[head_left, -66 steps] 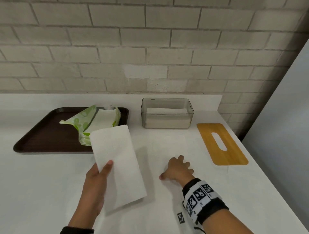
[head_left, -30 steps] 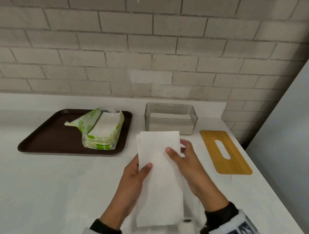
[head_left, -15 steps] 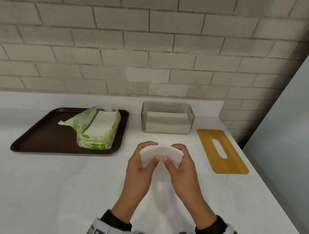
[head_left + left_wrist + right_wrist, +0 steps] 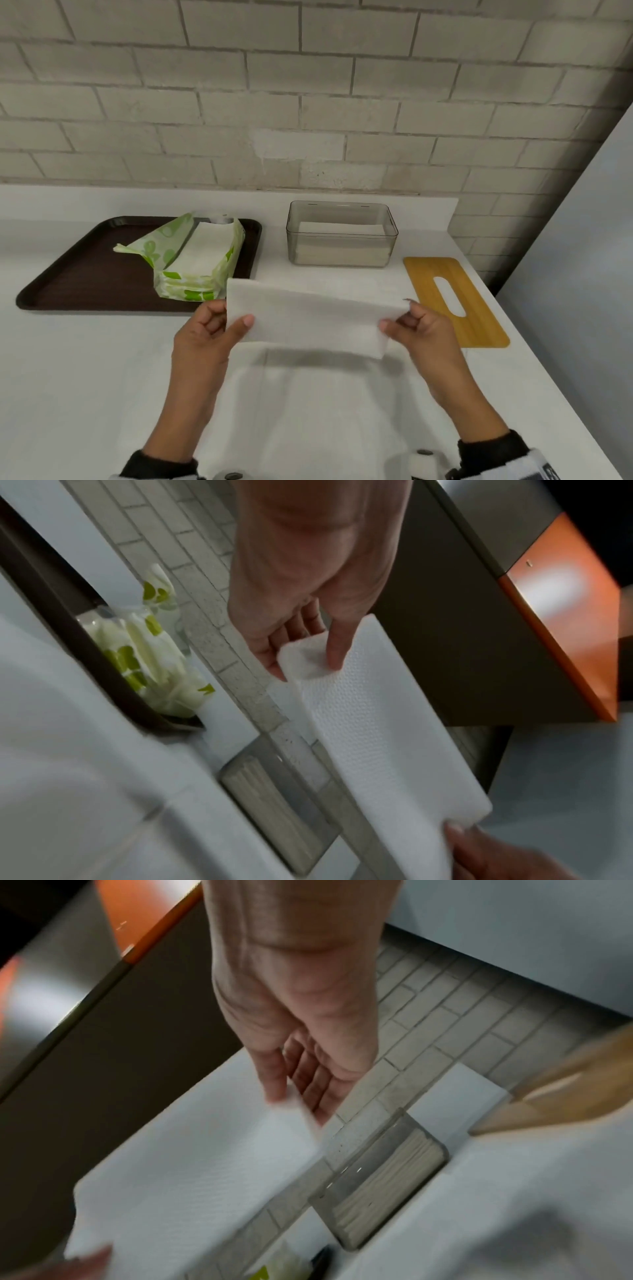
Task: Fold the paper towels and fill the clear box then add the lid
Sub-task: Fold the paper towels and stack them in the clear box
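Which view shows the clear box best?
The head view: the whole box shows, sharp, open, with a towel stack inside. Both wrist views show it blurred and from the side.

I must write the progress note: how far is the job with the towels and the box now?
Done: clear box partly filled with folded towels. In hand: left hand and right hand hold a folded paper towel above the counter. Left: more towels in the green pack; wooden lid lies beside the box.

Even, soft indoor light from above, white counter (image 4: 68, 394) bright and nearly washed out, soft shadow under the paper towel (image 4: 308, 318), head view sharp with brick lines bowed toward the edges, both wrist views dimmer, tilted, smeared by motion blur
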Motion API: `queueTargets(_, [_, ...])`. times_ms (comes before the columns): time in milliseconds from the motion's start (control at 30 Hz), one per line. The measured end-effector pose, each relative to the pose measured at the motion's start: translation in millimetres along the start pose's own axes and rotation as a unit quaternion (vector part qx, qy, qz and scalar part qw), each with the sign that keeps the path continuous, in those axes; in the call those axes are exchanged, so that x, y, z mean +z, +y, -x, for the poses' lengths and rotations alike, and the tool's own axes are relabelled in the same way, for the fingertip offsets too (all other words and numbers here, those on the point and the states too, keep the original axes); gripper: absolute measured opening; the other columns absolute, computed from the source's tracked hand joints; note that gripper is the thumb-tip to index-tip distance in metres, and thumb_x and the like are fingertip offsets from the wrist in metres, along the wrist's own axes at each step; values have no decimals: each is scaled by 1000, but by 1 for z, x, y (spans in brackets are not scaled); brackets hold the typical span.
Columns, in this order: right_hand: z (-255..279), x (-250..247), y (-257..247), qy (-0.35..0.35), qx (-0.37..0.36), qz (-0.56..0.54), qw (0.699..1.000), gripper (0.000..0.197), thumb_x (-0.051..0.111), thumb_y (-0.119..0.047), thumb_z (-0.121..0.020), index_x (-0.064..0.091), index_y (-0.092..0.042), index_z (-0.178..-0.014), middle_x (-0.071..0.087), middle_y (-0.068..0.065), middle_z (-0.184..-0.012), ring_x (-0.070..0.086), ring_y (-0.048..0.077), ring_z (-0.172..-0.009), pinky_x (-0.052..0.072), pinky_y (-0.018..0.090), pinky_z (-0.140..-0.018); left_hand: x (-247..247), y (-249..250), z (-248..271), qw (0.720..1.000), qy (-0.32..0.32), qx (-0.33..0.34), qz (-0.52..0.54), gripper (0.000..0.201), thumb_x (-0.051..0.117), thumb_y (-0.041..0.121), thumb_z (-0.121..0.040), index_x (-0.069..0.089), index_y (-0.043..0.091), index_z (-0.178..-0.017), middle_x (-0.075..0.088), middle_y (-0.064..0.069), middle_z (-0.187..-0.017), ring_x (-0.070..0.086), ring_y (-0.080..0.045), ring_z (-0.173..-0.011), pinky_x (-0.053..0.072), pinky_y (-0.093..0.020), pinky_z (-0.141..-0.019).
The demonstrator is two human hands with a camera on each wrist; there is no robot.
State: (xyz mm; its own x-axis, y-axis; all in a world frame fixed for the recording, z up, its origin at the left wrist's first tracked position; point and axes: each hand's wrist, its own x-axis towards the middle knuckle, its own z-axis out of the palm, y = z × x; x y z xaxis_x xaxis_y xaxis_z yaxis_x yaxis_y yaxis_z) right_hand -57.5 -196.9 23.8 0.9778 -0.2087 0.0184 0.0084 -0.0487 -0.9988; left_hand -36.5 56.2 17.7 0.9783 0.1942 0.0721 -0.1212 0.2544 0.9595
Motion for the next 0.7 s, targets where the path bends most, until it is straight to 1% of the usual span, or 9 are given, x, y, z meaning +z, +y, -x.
queueTargets(67, [0, 3, 2, 30, -17, -54, 998, 13, 61, 4, -84, 65, -7, -90, 71, 10, -83, 66, 13, -80, 52, 19, -76, 1, -9, 2, 1000, -12, -18, -18, 26, 61, -9, -81, 63, 13, -95, 75, 4, -84, 70, -7, -77, 54, -14, -64])
queueTargets(133, [1, 11, 8, 40, -1, -77, 996, 22, 55, 8, -86, 63, -12, -92, 71, 1, -83, 66, 9, -80, 51, 16, -70, 2, -21, 3, 998, -18, -37, -46, 30, 59, -9, -83, 62, 17, -96, 73, 2, -88, 68, -12, -84, 52, -18, -70])
queueTargets(200, [3, 19, 20, 30, 32, -56, 997, 28, 52, 11, -85, 58, -14, -95, 68, -1, -90, 63, 11, -85, 48, 17, -70, 3, -38, 4, 993, -13, -60, -98, 31, 55, -8, -87, 60, 21, -97, 67, -4, -97, 61, -22, -92, 46, -26, -76])
queueTargets(367, [4, 29, 46, 47, 109, 8, 993, 36, 51, 8, -87, 50, -23, -106, 58, -1, -101, 55, 9, -89, 44, 18, -66, 10, -59, 7, 974, 1, -139, -180, 34, 49, 2, -92, 50, 18, -123, 59, -8, -115, 54, -29, -107, 45, -39, -91])
queueTargets(433, [3, 31, 47, 47, 117, 9, 992, 36, 49, 8, -88, 50, -23, -106, 59, -2, -101, 56, 7, -88, 44, 17, -67, 15, -56, 8, 972, 2, -139, -187, 33, 49, 3, -93, 51, 20, -120, 60, -5, -112, 56, -26, -104, 46, -37, -87])
queueTargets(500, [3, 33, 46, 38, 120, 35, 991, 34, 48, 4, -91, 48, -24, -110, 57, -8, -99, 54, 5, -86, 43, 16, -68, 19, -52, 9, 973, -2, -133, -187, 25, 52, 5, -93, 56, 23, -109, 63, 1, -103, 59, -20, -95, 46, -31, -78])
queueTargets(567, [2, 31, 42, 31, 110, 74, 991, 29, 50, -1, -92, 51, -22, -111, 59, -8, -102, 55, 8, -91, 46, 21, -79, 17, -47, 9, 974, 5, -131, -185, 19, 56, 8, -92, 59, 23, -103, 65, 4, -98, 61, -18, -92, 46, -30, -77])
queueTargets(633, [-3, 23, 28, 36, 72, 114, 990, 21, 56, -4, -89, 59, -16, -106, 64, -2, -106, 59, 14, -96, 49, 27, -87, 8, -39, 6, 970, 1, -126, -208, 16, 62, 9, -88, 62, 19, -101, 67, -1, -95, 62, -23, -92, 46, -32, -76])
queueTargets(700, [-7, 12, 4, 30, 7, 150, 988, 13, 64, -6, -85, 63, -16, -93, 67, -1, -96, 61, 14, -89, 49, 21, -79, -4, -30, 1, 947, -72, -128, -286, 9, 68, 10, -83, 65, 12, -91, 69, -6, -87, 64, -24, -86, 46, -31, -69])
